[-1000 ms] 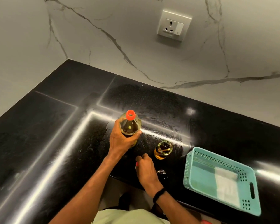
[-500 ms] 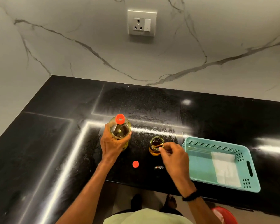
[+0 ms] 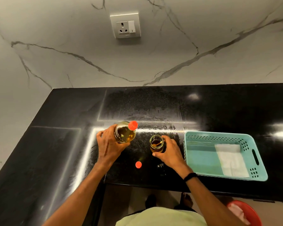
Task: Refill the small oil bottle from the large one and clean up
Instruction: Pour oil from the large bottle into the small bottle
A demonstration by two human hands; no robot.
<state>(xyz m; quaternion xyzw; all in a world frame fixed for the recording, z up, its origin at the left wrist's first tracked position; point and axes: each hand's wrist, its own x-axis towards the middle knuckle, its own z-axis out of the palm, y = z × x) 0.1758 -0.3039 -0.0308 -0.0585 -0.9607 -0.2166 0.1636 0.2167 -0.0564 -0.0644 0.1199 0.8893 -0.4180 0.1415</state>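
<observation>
My left hand (image 3: 108,146) grips the large oil bottle (image 3: 124,133), which holds yellow oil, carries an orange top, and tilts to the right toward the small one. The small oil bottle (image 3: 156,143) stands uncapped on the black counter (image 3: 60,144), with my right hand (image 3: 170,152) wrapped around its right side. A loose orange cap (image 3: 138,164) lies on the counter in front of the two bottles. A small dark lid (image 3: 161,167) rests near the counter's front edge, beside my right wrist.
A teal plastic basket (image 3: 258,175) with a folded white cloth (image 3: 230,159) inside stands right of my right hand. A wall socket (image 3: 125,25) sits on the marble wall behind. A red bucket (image 3: 250,211) is on the floor at lower right.
My right hand left the orange cap on the counter, moved right and took hold of the small bottle. The large bottle now leans to the right.
</observation>
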